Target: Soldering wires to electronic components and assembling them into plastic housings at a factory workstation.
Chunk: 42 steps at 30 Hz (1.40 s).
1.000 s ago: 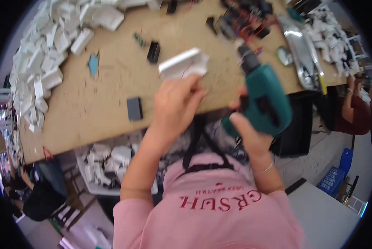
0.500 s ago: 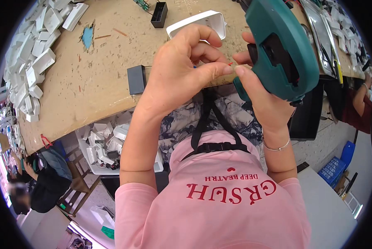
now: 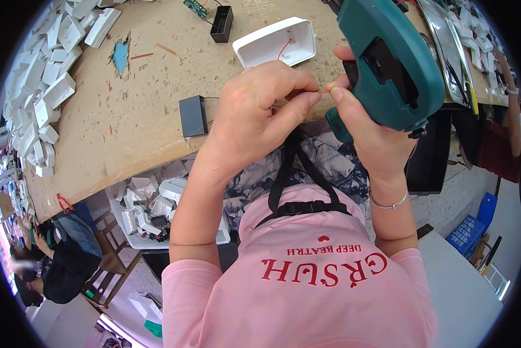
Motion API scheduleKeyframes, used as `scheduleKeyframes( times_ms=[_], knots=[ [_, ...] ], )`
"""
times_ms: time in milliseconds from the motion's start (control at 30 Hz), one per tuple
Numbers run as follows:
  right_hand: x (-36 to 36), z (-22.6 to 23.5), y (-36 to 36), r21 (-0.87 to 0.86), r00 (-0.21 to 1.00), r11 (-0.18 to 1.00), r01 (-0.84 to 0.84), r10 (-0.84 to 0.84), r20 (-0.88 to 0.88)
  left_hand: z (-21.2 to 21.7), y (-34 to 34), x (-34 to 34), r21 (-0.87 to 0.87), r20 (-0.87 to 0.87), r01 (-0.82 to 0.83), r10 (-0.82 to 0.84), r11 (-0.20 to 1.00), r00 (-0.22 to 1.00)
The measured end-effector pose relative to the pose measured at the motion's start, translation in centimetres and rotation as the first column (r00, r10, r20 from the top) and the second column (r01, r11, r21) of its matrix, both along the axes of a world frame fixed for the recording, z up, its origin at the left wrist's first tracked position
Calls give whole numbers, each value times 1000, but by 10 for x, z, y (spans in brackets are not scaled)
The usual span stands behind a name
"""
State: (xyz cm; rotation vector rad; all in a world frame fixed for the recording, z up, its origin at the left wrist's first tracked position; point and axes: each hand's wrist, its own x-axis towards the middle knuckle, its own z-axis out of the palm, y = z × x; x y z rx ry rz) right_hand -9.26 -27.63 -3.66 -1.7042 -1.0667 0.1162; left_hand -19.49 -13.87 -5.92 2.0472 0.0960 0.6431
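Between the fingertips of my two hands a short length of red wire (image 3: 325,91) is stretched. My left hand (image 3: 259,110) is closed, thumb and forefinger pinching one end; its other fingers curl underneath. My right hand (image 3: 365,124) pinches the other end with thumb and forefinger and also holds a bulky dark-green handheld tool (image 3: 428,81); part of its grip is hidden by the hand. Just beyond my left hand lies an open white plastic housing (image 3: 254,49) with a red wire inside. Beside my left wrist sits a black box (image 3: 192,117) with thin dark leads.
White plastic housings (image 3: 57,87) are heaped at the left of the worn tabletop (image 3: 150,116). A black open box (image 3: 222,24) and a green circuit board (image 3: 196,7) lie at the back. Below the table edge stands a white bin (image 3: 134,236) of parts. Other people work at both sides.
My hands have drawn slightly apart, and the red wire between them now shows. The left hand has dropped a little, uncovering more of the white housing and the red wire inside.
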Motion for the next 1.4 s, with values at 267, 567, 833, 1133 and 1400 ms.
scheduleKeyframes(
  times_ms=[267,567,833,1133,1400],
  knots=[
    [0,1,0,62,998,998,8,-4,-62,-11,-7,6,164,261,-233,185,959,947],
    [0,-1,-3,21,999,999,42,-42,33,-14,-8,11,241,304,-223,145,944,942],
    [10,5,-22,95,999,995,32,-28,-46,-9,-9,8,211,240,-297,245,931,939],
    [12,15,-133,10,910,956,293,-276,-309,-15,-8,15,493,305,-454,341,742,889],
    [20,19,-156,-159,822,942,296,-336,-460,-4,-9,24,581,270,-537,478,611,836]
  ],
)
